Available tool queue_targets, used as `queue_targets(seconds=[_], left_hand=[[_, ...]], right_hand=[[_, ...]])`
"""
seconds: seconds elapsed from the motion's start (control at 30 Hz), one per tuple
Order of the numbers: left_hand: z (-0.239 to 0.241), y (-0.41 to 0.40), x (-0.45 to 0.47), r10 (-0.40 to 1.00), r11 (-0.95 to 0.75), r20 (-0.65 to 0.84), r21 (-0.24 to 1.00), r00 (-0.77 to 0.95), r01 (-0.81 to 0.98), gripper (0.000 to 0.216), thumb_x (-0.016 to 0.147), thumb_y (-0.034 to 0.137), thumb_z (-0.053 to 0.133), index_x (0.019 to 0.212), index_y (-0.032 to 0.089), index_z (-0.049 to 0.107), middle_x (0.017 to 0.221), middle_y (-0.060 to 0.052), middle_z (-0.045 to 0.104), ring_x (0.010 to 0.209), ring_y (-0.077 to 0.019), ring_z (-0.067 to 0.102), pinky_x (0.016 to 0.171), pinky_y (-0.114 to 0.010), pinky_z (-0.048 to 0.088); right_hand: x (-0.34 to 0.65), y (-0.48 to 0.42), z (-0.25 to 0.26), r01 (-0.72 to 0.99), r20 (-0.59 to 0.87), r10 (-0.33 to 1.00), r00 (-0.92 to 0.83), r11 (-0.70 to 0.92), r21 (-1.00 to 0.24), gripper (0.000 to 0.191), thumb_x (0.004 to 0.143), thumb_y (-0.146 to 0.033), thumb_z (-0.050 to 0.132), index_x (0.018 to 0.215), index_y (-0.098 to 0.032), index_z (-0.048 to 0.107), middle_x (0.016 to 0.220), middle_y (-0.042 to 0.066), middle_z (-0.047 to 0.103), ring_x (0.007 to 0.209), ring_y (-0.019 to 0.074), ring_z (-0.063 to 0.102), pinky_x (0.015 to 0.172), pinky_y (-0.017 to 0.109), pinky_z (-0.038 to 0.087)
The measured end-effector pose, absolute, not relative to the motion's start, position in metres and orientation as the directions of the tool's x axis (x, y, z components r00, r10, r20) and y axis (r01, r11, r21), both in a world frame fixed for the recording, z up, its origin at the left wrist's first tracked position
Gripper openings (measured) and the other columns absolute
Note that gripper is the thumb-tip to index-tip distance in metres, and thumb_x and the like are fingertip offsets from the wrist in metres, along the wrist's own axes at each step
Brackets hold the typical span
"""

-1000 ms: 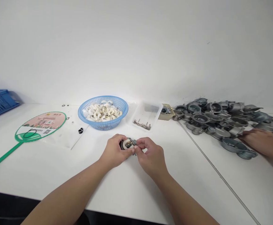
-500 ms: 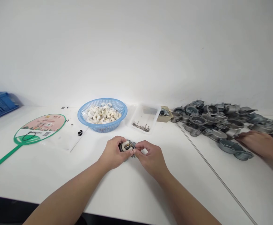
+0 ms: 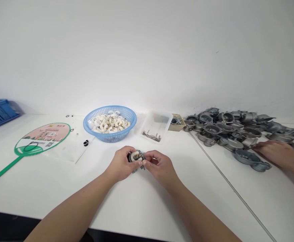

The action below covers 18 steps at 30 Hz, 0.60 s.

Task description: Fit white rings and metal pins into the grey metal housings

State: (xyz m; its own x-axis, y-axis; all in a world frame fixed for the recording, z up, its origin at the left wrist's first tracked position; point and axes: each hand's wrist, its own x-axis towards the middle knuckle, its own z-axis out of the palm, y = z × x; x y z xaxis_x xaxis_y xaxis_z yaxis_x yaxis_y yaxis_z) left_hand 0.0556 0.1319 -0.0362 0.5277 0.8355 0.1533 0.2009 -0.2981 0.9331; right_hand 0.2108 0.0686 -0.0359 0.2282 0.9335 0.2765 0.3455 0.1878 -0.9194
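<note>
View shifted; left hand [image 3: 121, 164], right hand [image 3: 162, 167] hold white-ringed metal part [image 3: 137, 156].

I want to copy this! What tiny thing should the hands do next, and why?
Perhaps the right hand could gently adjust the metal part while the left hand steadies it: the left clasps one side and the right pinches the other.

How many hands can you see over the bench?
3: the left hand and right hand, both on the metal-and-white part, and another person's hand at the pile of metal castings. Any outside the frame can't be counted.
</note>
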Motion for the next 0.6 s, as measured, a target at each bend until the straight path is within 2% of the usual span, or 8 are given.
queue_targets(seconds=[0.2, 0.4, 0.6], left_hand=[[-0.037, 0.134, 0.056, 0.830, -0.298, 0.163, 0.938, 0.534, 0.176, 0.030, 0.067, 0.035, 0.067, 0.089, 0.016, 0.057, 0.077, -0.002, 0.057, 0.067, -0.0125, 0.051, 0.057, -0.022, 0.042], [-0.039, 0.134, 0.057, 0.832, -0.280, 0.169, 0.950, 0.528, 0.138, 0.028, 0.069, 0.032, 0.066, 0.091, 0.016, 0.059, 0.081, -0.003, 0.059, 0.071, -0.0138, 0.053, 0.061, -0.024, 0.043], [-0.043, 0.135, 0.058, 0.825, -0.199, 0.136, 0.978, 0.549, 0.057, 0.033, 0.067, 0.030, 0.068, 0.093, 0.015, 0.057, 0.079, -0.003, 0.058, 0.069, -0.0127, 0.052, 0.060, -0.023, 0.043]], right_hand=[[0.216, 0.073, -0.044, 0.315, 0.350, 0.921, 0.170, 0.286, -0.905, 0.024, 0.070, -0.034, 0.066, 0.089, -0.020, 0.065, 0.083, 0.004, 0.055, 0.075, 0.0164, 0.057, 0.066, 0.031, 0.054], [0.220, 0.075, -0.046, 0.365, 0.382, 0.917, 0.119, 0.318, -0.875, 0.029, 0.074, -0.039, 0.063, 0.099, -0.022, 0.064, 0.090, 0.005, 0.053, 0.076, 0.0166, 0.058, 0.067, 0.032, 0.055], [0.223, 0.076, -0.045, 0.331, 0.343, 0.938, 0.047, 0.309, -0.892, 0.033, 0.074, -0.040, 0.064, 0.103, -0.023, 0.063, 0.095, 0.007, 0.049, 0.075, 0.0163, 0.056, 0.065, 0.032, 0.053]])
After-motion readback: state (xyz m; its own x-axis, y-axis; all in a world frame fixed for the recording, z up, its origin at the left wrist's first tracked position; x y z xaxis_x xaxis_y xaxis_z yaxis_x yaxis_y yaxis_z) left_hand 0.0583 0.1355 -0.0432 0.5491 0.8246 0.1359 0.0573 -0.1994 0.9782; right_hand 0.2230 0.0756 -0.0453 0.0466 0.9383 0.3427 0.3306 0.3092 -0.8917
